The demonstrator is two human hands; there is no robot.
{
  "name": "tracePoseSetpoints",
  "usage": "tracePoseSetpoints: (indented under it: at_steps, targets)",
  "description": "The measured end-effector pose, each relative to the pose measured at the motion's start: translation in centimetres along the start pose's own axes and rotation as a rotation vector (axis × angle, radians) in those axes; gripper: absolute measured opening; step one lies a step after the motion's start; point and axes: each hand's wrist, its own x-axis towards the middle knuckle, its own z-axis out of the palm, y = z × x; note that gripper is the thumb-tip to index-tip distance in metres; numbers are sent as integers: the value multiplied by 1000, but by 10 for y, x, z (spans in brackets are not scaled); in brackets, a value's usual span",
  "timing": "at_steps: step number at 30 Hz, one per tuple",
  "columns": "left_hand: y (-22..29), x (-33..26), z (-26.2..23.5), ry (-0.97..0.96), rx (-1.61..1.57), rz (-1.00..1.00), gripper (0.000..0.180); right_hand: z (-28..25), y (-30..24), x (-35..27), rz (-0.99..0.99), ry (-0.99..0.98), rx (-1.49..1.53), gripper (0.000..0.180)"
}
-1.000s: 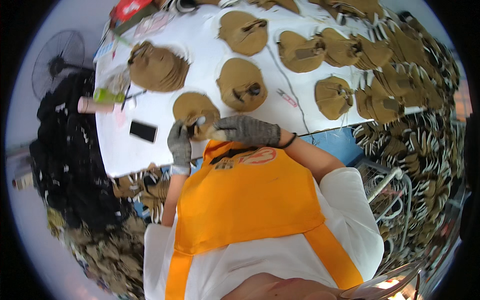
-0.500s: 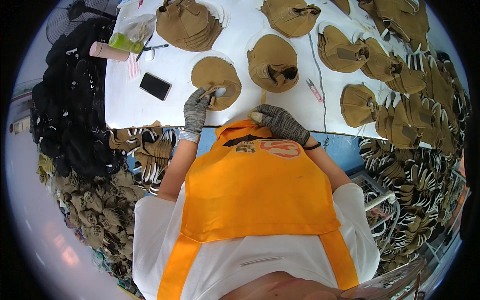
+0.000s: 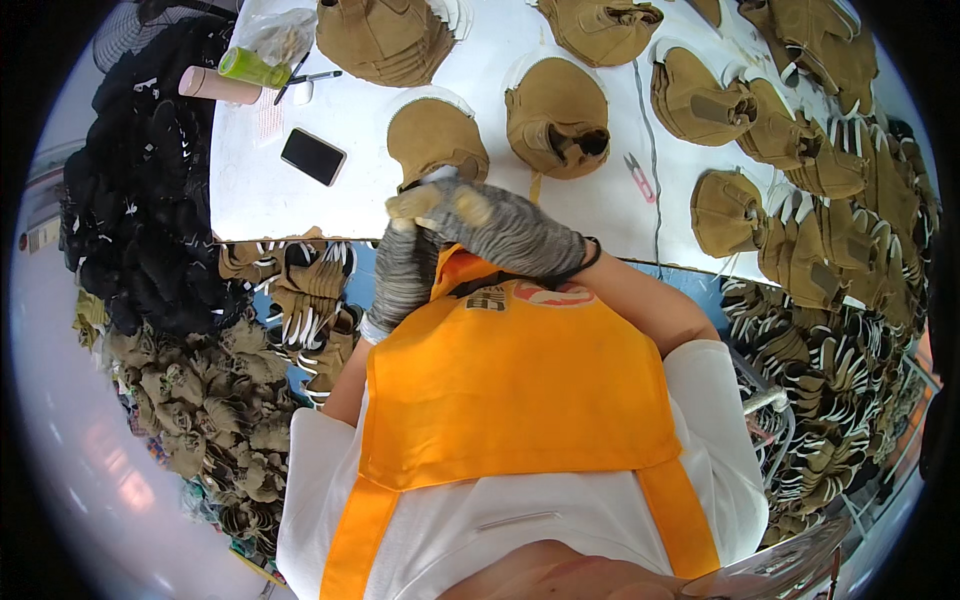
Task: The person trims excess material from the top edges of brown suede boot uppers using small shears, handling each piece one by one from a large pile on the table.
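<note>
A flat tan shoe upper (image 3: pixel 437 140) with a white rim lies on the white table (image 3: pixel 260 195), close to its near edge. My left hand (image 3: pixel 400 270) and my right hand (image 3: pixel 505 228) both wear grey knit gloves. They meet at the upper's near edge, and their fingertips pinch it there. The exact grip is hidden behind the gloves. I wear an orange apron below the hands. A second tan upper (image 3: pixel 556 115) lies just to the right of the held one.
A stack of tan uppers (image 3: pixel 385 40), a black phone (image 3: pixel 313 156), a pen (image 3: pixel 310 78), a green bottle (image 3: pixel 250 68), a pink tube (image 3: pixel 215 85) and small red snips (image 3: pixel 640 175) lie on the table. More uppers (image 3: pixel 790 140) cover the right side. Dark (image 3: pixel 140 230) and tan (image 3: pixel 200 400) piles lie on the left.
Half a second ago my right hand was apart at the table edge; it has moved left to join my left hand at the upper. The view has also shifted.
</note>
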Motion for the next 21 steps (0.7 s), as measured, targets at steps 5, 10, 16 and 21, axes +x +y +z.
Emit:
tracePoseSetpoints:
  at_steps: [5, 10, 16, 21]
  targets:
    - [-15, 1, -87, -27, 258, 65, 32, 10, -11, -1, 227, -310, 238, 37]
    - [40, 8, -31, 174, -236, 238, 31, 13, -7, -9, 151, -290, 298, 41]
    - [17, 0, -11, 20, 398, 248, 56, -1, -20, -1, -13, -48, 344, 39]
    - [7, 1, 8, 12, 278, 214, 72, -5, 12, -7, -16, 5, -335, 35]
